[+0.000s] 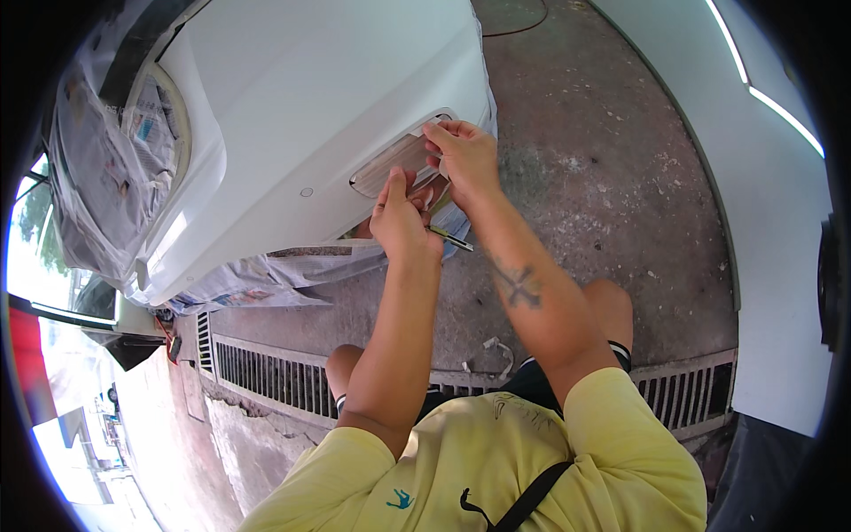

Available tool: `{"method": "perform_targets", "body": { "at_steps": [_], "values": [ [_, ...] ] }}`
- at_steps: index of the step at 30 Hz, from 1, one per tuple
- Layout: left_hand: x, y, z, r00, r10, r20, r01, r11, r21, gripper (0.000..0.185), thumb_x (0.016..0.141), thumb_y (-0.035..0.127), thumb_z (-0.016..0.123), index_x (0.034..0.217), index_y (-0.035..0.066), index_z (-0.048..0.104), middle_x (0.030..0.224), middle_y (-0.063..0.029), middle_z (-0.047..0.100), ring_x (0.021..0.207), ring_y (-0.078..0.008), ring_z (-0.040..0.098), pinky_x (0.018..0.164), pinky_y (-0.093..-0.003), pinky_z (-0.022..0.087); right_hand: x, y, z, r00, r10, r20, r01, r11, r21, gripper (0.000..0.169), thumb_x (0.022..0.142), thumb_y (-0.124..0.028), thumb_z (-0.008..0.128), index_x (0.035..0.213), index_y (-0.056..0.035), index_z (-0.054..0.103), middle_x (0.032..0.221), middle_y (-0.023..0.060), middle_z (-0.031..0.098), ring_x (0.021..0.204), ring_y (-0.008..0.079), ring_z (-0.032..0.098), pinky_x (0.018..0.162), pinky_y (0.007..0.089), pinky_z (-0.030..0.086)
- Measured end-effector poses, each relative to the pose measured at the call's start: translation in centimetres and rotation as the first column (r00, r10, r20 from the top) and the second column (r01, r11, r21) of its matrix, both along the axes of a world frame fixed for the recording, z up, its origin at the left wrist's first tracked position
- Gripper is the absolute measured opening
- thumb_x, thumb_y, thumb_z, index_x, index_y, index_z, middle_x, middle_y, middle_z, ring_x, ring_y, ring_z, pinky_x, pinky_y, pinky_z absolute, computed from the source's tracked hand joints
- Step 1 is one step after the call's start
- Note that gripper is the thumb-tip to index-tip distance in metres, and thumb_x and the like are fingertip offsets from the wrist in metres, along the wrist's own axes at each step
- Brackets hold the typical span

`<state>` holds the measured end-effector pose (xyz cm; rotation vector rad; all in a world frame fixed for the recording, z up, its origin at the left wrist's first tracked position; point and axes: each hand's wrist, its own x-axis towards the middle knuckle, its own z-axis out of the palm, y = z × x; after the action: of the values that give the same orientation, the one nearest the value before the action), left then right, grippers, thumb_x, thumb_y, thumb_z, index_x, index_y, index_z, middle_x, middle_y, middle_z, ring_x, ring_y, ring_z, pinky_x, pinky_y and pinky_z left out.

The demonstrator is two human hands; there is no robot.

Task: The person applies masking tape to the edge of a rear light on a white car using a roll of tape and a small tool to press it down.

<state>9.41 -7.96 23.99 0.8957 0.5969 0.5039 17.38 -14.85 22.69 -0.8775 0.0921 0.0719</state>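
On the white car's bumper (299,139), an elongated recess holds a lamp or reflector covered with translucent masking tape (389,166). The thumb and forefinger of my right hand (469,156) pinch the tape near the upper right end of the recess. My left hand (402,216) has its thumb at the lower edge of the tape, fingers curled underneath. Out of its palm sticks a slim cutter knife (452,238), yellow-green with a metal end. Loose film hangs between the hands; its lower part is partly hidden by my fingers.
Masking sheet and newspaper (246,282) hang beneath the bumper, and more wraps the wheel area (113,166). A metal drain grate (272,372) crosses the concrete floor (565,186). Tape scraps (502,352) lie near my knees. A large white panel (751,219) stands at right.
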Motion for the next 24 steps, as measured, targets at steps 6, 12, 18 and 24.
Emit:
{"method": "perform_targets", "body": {
  "at_steps": [6,12,18,24],
  "values": [
    [-1.4,1.5,-0.5,0.999,-0.027,0.023,0.027,1.000,0.005,0.024,0.097,0.018,0.072,0.108,-0.001,0.066,0.097,-0.0072,0.069,0.062,-0.0095,0.060,0.046,-0.0215,0.033,0.1,0.2,0.0,1.000,-0.018,-0.014,0.017,0.998,-0.060,0.021,0.086,-0.010,0.082,0.098,-0.0010,0.068,0.092,0.0057,0.070,0.080,0.0143,0.067,0.065,0.0290,0.057],
    [1.3,0.2,0.0,0.991,-0.131,-0.021,0.132,0.989,0.068,0.028,0.095,0.022,0.076,0.105,-0.003,0.066,0.089,-0.0069,0.068,0.065,-0.0096,0.060,0.052,-0.0222,0.041,0.3,0.1,0.1,0.999,-0.052,-0.003,0.052,0.996,-0.079,0.017,0.084,-0.011,0.081,0.089,0.0011,0.069,0.078,0.0047,0.068,0.068,0.0117,0.064,0.056,0.0262,0.053],
    [4.2,-1.2,0.7,0.990,-0.139,-0.002,0.138,0.986,0.089,0.023,0.096,0.021,0.075,0.098,0.000,0.069,0.085,-0.0048,0.066,0.064,-0.0114,0.056,0.055,-0.0259,0.045,0.6,-1.0,0.6,0.997,0.079,-0.023,-0.079,0.997,0.005,0.018,0.088,-0.013,0.077,0.089,0.0014,0.067,0.075,0.0055,0.066,0.060,0.0129,0.062,0.056,0.0275,0.053],
    [4.6,-1.6,0.6,0.995,-0.096,0.011,0.095,0.992,0.078,0.022,0.095,0.019,0.074,0.098,-0.002,0.070,0.084,-0.0062,0.067,0.067,-0.0120,0.058,0.057,-0.0260,0.049,1.5,-1.6,-0.1,0.990,0.138,-0.001,-0.138,0.990,-0.002,0.020,0.093,-0.017,0.073,0.087,0.0000,0.064,0.077,0.0070,0.067,0.062,0.0152,0.064,0.058,0.0300,0.054]
  ]
}}
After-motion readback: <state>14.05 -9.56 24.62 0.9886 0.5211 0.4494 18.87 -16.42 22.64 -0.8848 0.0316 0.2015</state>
